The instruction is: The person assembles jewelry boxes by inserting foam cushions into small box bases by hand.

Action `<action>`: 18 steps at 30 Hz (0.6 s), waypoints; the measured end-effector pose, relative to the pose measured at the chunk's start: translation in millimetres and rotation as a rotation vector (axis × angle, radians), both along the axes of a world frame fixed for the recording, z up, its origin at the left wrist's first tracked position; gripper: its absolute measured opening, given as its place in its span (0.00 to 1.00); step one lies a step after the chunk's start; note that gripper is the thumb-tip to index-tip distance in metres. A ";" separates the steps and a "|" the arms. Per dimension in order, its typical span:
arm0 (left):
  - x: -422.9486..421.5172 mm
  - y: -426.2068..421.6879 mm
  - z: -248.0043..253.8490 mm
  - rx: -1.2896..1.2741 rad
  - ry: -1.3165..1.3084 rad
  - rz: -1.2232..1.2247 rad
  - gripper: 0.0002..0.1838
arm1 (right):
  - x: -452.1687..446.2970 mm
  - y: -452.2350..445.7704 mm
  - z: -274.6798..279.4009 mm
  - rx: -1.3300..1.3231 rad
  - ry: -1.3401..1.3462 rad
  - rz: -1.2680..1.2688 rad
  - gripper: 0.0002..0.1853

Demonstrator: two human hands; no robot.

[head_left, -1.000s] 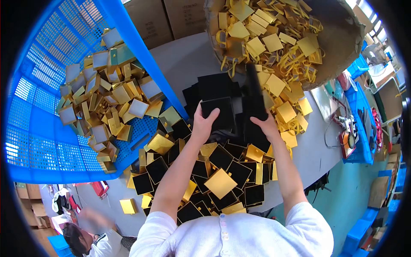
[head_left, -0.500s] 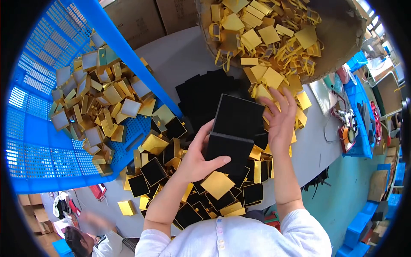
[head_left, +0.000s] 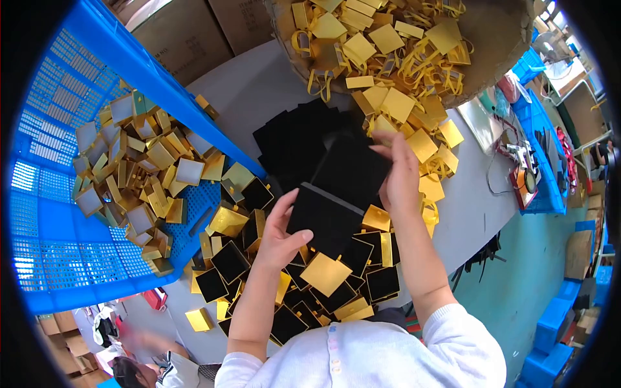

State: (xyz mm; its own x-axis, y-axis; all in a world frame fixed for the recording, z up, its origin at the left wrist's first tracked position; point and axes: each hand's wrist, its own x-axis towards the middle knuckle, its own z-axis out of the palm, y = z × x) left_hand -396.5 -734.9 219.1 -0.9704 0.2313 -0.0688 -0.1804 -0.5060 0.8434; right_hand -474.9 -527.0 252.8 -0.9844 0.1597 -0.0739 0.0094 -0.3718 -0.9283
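Holds matte black square foam-like panels [head_left: 326,218] mid-frame in left hand [head_left: 282,242], thumb on top, likely to keep them level; curls right hand [head_left: 401,173] at upper-right edge, perhaps steadying; cannot tell if gripping.

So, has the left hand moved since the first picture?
Yes: it has moved downward in the view. The left hand is now clearly nearer the bright gold square lying below it.

Held squares [head_left: 328,220] right of basket [head_left: 169,87]
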 end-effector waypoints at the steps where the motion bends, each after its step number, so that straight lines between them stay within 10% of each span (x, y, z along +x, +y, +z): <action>1: 2.1 -0.2 -0.6 0.079 -0.010 0.024 0.41 | 2.9 -2.0 13.4 -0.197 -0.024 0.060 0.17; 6: -3.1 3.6 -6.9 0.056 0.328 -0.052 0.16 | 15.8 -18.7 5.6 0.409 0.211 0.076 0.18; 9: -8.9 -0.4 3.2 0.449 0.200 0.007 0.16 | -1.9 -7.9 -14.5 0.141 0.070 -0.168 0.19; 13: -18.8 -29.4 -3.4 0.058 -0.250 0.668 0.26 | -0.3 5.3 -4.4 -0.033 0.022 -0.104 0.18; 16: -15.7 -9.4 -0.6 -0.600 -0.214 0.389 0.28 | 4.9 -8.6 -7.0 0.349 0.166 0.087 0.18; 18: -13.9 7.5 -6.2 -0.005 -0.262 0.040 0.21 | 7.4 -25.3 -9.3 0.492 0.251 0.217 0.21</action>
